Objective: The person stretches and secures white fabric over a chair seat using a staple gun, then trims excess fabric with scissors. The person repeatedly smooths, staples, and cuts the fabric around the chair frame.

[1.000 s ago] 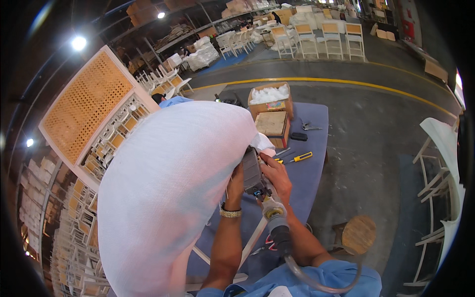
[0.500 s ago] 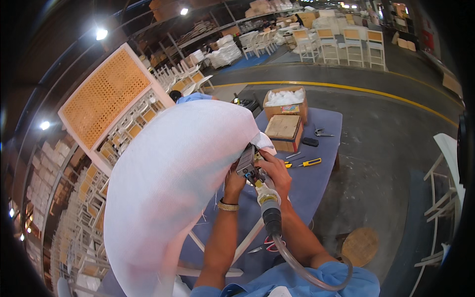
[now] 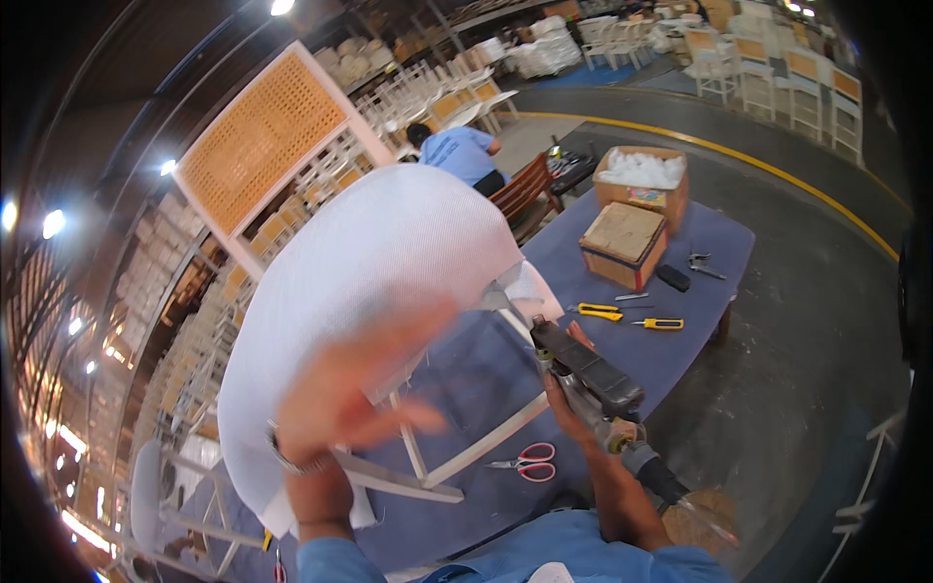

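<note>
A large curved chair part covered in white woven fabric (image 3: 369, 243) rests on the blue-covered table, with pale wooden legs and rails (image 3: 486, 437) showing below it. My left hand (image 3: 355, 384) is in front of the cover, smeared by motion; its fingers look stretched out with the thumb apart, and nothing shows in it. A bracelet circles that wrist. In my right hand (image 3: 573, 413) is an air stapler (image 3: 588, 369) with a black magazine and a hose trailing down to the right. Its nose points toward a loose fabric flap (image 3: 535, 291), apart from the cover.
Red-handled scissors (image 3: 535, 463) lie near me on the table (image 3: 700, 253). Farther right are a yellow utility knife (image 3: 600, 312), a yellow-handled screwdriver (image 3: 664, 324), pliers (image 3: 707, 267), a wooden-topped box (image 3: 625, 243) and a carton (image 3: 646, 180) of white stuffing. A co-worker (image 3: 457, 151) bends beyond.
My right hand has drawn the stapler away from the fabric edge, toward the right. My left hand has left that edge and swung left across the cover. The view has turned, exposing the scissors.
</note>
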### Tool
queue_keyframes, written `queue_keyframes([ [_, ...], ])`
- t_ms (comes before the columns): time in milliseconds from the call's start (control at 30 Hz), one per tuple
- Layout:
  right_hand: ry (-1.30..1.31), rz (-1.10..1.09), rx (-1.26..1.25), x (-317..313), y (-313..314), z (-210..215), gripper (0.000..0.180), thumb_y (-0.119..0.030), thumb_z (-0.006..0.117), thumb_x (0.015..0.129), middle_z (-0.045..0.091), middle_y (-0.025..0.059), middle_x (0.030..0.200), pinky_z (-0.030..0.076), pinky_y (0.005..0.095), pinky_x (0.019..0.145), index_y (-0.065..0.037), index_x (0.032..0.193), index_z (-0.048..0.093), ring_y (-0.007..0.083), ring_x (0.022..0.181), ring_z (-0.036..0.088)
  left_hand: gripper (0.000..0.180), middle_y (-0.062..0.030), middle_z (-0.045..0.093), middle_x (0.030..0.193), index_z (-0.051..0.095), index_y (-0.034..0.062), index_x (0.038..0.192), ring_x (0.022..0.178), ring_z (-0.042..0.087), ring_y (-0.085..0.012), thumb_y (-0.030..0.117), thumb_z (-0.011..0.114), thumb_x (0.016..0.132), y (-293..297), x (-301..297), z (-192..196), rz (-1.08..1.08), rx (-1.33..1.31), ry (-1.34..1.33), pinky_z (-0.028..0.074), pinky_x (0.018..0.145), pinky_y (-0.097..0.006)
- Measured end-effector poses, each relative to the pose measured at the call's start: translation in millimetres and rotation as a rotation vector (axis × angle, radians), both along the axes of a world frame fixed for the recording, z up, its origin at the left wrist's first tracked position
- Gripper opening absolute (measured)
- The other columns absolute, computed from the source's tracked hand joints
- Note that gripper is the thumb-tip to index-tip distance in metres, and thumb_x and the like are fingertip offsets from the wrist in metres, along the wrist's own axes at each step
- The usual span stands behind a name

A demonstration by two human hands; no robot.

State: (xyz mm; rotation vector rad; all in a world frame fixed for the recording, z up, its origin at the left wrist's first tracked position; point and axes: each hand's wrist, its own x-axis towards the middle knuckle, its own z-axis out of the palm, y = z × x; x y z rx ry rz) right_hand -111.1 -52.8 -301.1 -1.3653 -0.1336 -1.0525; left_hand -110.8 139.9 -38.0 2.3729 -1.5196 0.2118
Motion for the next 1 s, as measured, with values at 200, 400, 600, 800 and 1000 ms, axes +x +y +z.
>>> queue_keyframes([
  [200,-0.176,0.100,-0.157,7,-5,-24,0.036,-0.002,0.067,0.085,0.063,0.0234,0.127,0.047,0.0453,0.103,0.002,0.121,0.064,0.0393,0.111,0.066,0.076,-0.0233,0.026,0.161,0.038,0.0072,0.153,0.150,0.026,-0.0372,0.058,0.052,0.098,-24,138,58,0.418,0.084,-0.275,0.025,0.120,-0.044],
  [400,-0.307,0.044,-0.254,16,-22,-11,0.018,-0.006,0.066,0.081,0.069,0.0188,0.121,0.046,0.0419,0.100,-0.005,0.099,0.070,0.0334,0.115,0.066,0.074,-0.0232,0.023,0.162,0.039,0.0117,0.153,0.151,0.021,-0.0396,0.059,0.052,0.098,-61,135,21,0.483,0.393,-0.195,0.018,0.123,-0.043],
  [600,-0.348,0.028,-0.244,38,-14,-7,0.029,-0.013,0.074,0.081,0.064,0.0160,0.132,0.041,0.0437,0.100,-0.008,0.108,0.066,0.0311,0.116,0.063,0.102,-0.0262,0.032,0.158,0.033,0.0112,0.155,0.142,0.034,-0.0489,0.061,0.075,0.076,-87,97,-4,0.528,0.470,-0.594,0.034,0.114,-0.053],
  [800,-0.300,-0.018,-0.184,53,5,-5,0.035,-0.011,0.077,0.076,0.064,0.0132,0.133,0.036,0.0407,0.100,-0.009,0.109,0.067,0.0283,0.119,0.062,0.112,-0.0236,0.037,0.155,0.031,0.0182,0.157,0.136,0.041,-0.0517,0.053,0.085,0.065,-85,87,-33,0.527,0.400,-0.781,0.040,0.106,-0.060],
  [1000,-0.281,-0.040,-0.210,66,13,8,0.033,-0.017,0.077,0.078,0.069,0.0090,0.125,0.033,0.0380,0.096,-0.012,0.110,0.070,0.0244,0.114,0.064,0.112,-0.0219,0.035,0.154,0.032,0.0228,0.157,0.136,0.039,-0.0473,0.034,0.090,0.062,-90,76,-55,0.640,0.438,-0.848,0.035,0.105,-0.062],
])
